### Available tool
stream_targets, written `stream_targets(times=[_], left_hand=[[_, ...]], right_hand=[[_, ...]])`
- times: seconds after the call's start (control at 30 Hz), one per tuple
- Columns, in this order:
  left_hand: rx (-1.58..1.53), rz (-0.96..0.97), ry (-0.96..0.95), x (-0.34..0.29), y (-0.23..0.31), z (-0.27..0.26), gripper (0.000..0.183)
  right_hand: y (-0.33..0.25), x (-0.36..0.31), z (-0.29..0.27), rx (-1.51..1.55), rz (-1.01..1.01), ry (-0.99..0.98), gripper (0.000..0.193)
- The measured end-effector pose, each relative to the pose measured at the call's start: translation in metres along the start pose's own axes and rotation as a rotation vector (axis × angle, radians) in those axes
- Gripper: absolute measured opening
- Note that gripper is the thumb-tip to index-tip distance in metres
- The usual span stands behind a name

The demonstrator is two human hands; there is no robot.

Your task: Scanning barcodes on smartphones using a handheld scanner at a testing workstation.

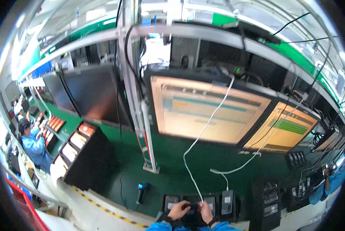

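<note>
At the bottom edge, my left hand (179, 210) and my right hand (205, 211) meet over a small dark device (192, 208) lying in a black fixture tray (170, 201). Both hands have their fingers curled onto the device; most of it is hidden beneath them. A white cable (190, 169) runs down from above toward the device. A second small dark device (227, 201) with a white cable stands just right of my right hand.
Two lit monitors (203, 111) (286, 129) stand behind on the green bench (172, 165). A handheld scanner (141, 191) lies to the left. A black rack with orange-lit slots (78, 144) is at left. Co-workers in blue sit at far left (32, 144) and far right (332, 179).
</note>
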State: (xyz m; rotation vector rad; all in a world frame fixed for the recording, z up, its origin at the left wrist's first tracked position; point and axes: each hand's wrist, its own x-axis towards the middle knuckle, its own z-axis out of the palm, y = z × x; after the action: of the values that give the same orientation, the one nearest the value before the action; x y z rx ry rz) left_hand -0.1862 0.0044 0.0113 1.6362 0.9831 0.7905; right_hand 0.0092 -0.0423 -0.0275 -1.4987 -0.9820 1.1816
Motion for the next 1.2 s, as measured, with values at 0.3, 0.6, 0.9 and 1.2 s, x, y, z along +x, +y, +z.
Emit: stream_targets(times=[0.3, 0.6, 0.9, 1.2], left_hand=[[-0.053, -0.028, -0.016, -0.001, 0.027, 0.005, 0.024], [-0.059, -0.001, -0.034, -0.020, 0.037, 0.008, 0.024], [-0.205, -0.142, 0.361, 0.033, -0.013, 0.038, 0.037], [-0.064, -0.240, 0.489, 0.006, 0.035, 0.050, 0.020]], right_hand=[[-0.101, -0.002, 0.000, -0.104, -0.093, -0.217, 0.016], [-0.137, -0.026, 0.000, -0.573, -0.283, -0.286, 0.014], [-0.081, -0.002, -0.070, -0.358, -0.006, 0.140, 0.031], [-0.022, 0.092, -0.159, -1.236, -0.034, 0.247, 0.029]])
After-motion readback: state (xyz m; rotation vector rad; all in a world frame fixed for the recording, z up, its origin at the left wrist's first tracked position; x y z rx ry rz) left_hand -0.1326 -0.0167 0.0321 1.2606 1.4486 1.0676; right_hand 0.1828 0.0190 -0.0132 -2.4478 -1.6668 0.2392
